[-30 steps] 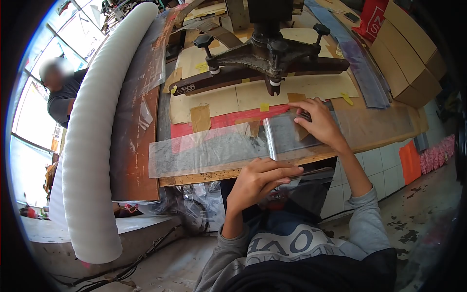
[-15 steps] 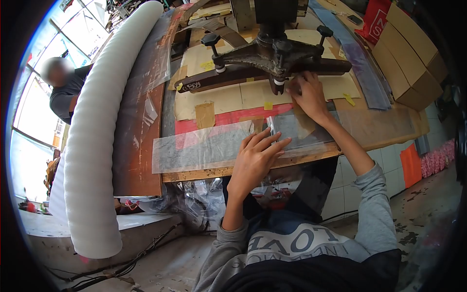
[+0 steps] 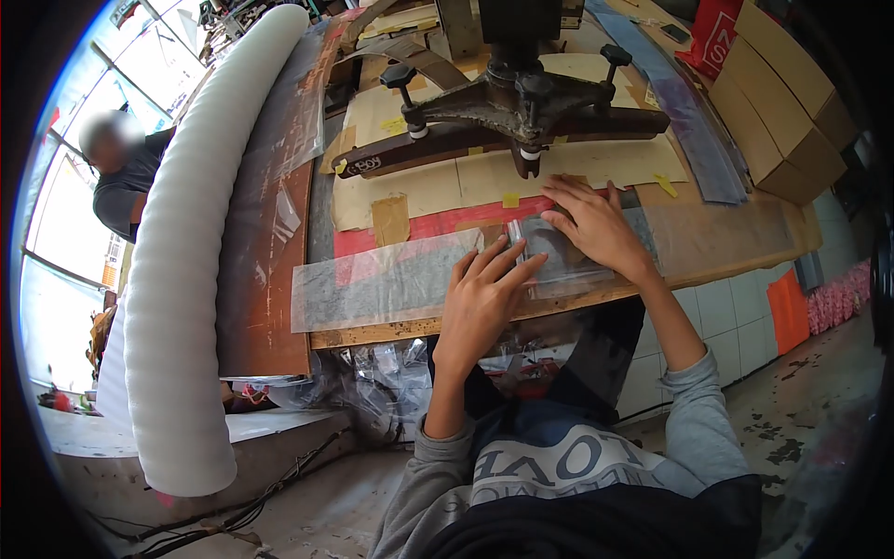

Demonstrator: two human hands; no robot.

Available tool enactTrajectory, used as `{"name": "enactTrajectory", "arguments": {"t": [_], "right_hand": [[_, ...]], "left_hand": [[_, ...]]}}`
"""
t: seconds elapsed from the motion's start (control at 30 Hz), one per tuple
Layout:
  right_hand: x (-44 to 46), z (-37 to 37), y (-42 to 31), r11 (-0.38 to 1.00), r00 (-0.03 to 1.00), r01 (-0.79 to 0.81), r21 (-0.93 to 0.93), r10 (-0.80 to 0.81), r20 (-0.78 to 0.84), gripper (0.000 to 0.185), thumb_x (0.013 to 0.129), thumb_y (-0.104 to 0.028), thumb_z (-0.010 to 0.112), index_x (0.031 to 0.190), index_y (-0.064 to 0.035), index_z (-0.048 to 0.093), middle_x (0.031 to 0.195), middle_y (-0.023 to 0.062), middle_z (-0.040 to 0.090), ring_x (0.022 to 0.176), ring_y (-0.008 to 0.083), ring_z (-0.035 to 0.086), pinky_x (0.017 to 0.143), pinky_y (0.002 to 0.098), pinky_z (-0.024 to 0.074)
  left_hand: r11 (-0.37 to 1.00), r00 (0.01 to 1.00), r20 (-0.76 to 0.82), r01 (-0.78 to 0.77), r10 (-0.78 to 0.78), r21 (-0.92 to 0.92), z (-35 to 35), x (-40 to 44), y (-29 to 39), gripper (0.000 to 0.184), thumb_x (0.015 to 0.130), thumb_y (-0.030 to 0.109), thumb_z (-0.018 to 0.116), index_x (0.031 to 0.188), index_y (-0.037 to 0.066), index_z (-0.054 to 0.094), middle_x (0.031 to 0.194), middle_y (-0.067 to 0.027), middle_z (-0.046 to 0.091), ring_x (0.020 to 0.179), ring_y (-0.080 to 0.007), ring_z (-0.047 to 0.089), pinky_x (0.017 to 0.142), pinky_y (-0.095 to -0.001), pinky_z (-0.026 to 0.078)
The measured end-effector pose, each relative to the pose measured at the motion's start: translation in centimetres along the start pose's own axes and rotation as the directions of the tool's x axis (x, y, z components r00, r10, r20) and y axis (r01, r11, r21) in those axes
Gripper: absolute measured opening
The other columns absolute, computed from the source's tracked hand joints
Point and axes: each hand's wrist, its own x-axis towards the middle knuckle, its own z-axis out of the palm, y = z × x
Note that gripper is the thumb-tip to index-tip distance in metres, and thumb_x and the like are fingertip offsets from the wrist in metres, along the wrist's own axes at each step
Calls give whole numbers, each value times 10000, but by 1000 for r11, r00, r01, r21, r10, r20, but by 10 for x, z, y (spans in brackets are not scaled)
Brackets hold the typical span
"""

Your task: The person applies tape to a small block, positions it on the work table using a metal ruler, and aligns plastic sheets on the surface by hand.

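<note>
My left hand (image 3: pixel 481 300) rests with fingers spread at the right end of a clear plastic strip (image 3: pixel 372 284), beside a narrow whitish edge (image 3: pixel 515 235) that looks like a zip closure. My right hand (image 3: pixel 601 228) lies palm down with fingers stretched out, over another piece of clear plastic (image 3: pixel 563 272) near the table's front edge. Neither hand grips anything. Just beyond my fingertips, a dark press head (image 3: pixel 529 98) with a long metal bar (image 3: pixel 438 149) stands above a cream board (image 3: pixel 419 197). A red strip (image 3: pixel 358 244) runs along the board's near side.
A big white foam roll (image 3: pixel 191 261) lies along the left, beside a brown board (image 3: pixel 265 307). Another person (image 3: pixel 121 177) is behind the roll. At right are blue-tinted plastic sheets (image 3: pixel 694 140) and a cardboard box (image 3: pixel 778 112). Cables (image 3: pixel 270 484) run low at left.
My right hand has come back from beside the press bar toward me and flattened onto the plastic. My left hand has barely shifted.
</note>
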Motion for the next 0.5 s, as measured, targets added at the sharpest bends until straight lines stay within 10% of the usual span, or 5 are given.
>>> {"name": "enactTrajectory", "arguments": {"t": [0.5], "right_hand": [[8, 6, 7, 998, 995, 25, 63, -19, -94, 421, 919, -375, 513, 1236, -102, 560, 1342, 83, 500, 1256, 265, 441, 1055, 631, 170]], "left_hand": [[1000, 1000, -24, 15, -15, 4, 3, 4, -8, 372, 816, 136, 606, 1182, 200, 620, 1263, -65, 569, 1208, -237, 496, 1000, -419, 362]]}}
